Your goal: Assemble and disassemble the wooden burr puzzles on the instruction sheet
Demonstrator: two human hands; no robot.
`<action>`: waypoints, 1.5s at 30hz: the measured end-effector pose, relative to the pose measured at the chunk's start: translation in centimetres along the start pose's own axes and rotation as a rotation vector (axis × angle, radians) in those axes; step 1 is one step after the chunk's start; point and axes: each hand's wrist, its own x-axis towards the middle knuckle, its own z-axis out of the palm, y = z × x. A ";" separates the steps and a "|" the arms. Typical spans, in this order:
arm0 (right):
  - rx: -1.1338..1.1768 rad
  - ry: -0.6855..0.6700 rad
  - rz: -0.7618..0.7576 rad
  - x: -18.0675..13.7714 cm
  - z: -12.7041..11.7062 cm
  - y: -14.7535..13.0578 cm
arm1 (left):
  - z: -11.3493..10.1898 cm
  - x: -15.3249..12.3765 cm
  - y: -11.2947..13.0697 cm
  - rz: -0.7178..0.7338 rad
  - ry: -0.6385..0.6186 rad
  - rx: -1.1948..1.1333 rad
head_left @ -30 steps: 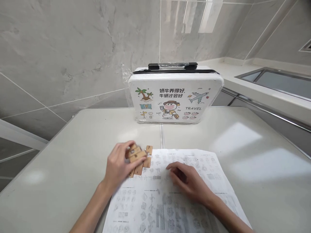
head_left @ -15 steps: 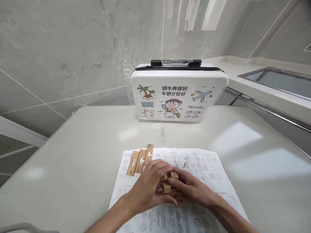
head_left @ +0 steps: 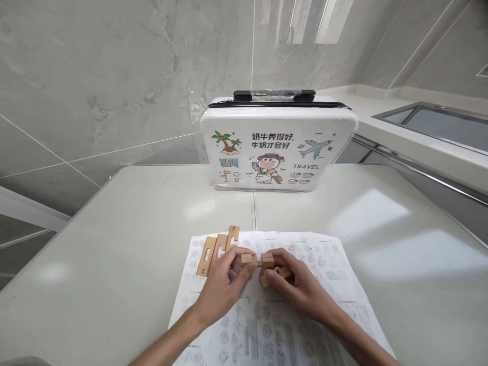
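Observation:
My left hand (head_left: 219,292) pinches the left end of a notched wooden puzzle piece (head_left: 247,258) between thumb and fingers. My right hand (head_left: 305,287) is closed around more wooden puzzle pieces (head_left: 265,281); one block end (head_left: 284,272) shows under its fingers. A narrow strip of wood bridges the gap between the hands, near a block (head_left: 267,259) at my right fingertips. Whether these parts are joined, I cannot tell. Just beyond my left hand lie three flat wooden pieces, among them a slotted one marked 2 (head_left: 206,256) and one marked 6 or 9 (head_left: 233,236).
Under my hands a printed sheet (head_left: 236,325) with many small diagrams covers the front of the pale table (head_left: 125,244). A white cartoon-printed case (head_left: 280,122) in clear plastic wrap stands at the back. Behind it is a grey tiled wall (head_left: 114,66).
My hands have moved apart from their cupped hold around the cluster. My left hand now grips a piece at the upper left, and the right keeps other pieces lower down.

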 end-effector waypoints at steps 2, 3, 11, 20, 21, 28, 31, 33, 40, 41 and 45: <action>-0.048 0.050 -0.036 0.1 -0.2 0.3 | -0.1 0.1 0.1 -0.029 0.011 -0.138; -0.067 0.060 -0.054 0.2 -0.2 0.5 | -0.2 0.2 0.1 -0.039 0.007 -0.205; -0.272 0.155 -0.142 0.6 0.2 1.9 | 0.0 0.5 -0.3 0.011 -0.113 -0.514; -0.551 0.241 -0.318 0.6 -0.6 2.7 | 0.2 0.7 -0.5 0.010 -0.081 -0.543; -0.567 0.243 -0.348 0.6 -0.7 2.7 | 0.2 0.6 -0.5 0.008 -0.071 -0.542; -0.603 0.336 -0.405 0.8 -0.9 2.3 | 0.1 0.4 -0.2 -0.002 -0.005 -0.483; -0.562 0.422 -0.352 0.7 -1.1 2.1 | 0.0 0.4 0.3 -0.010 0.027 -0.465; -0.477 0.465 -0.280 0.6 -1.1 1.9 | 0.0 0.4 0.5 -0.022 0.046 -0.455; 0.055 0.400 -0.017 0.5 -1.7 0.5 | -0.2 0.0 -0.6 -0.021 -0.086 -0.427; 0.103 0.362 -0.013 0.5 -1.8 0.3 | -0.2 -0.1 -0.7 -0.019 -0.124 -0.431; 0.238 0.169 -0.021 0.3 -1.9 -0.2 | -0.3 -0.6 -0.5 -0.020 -0.248 -0.358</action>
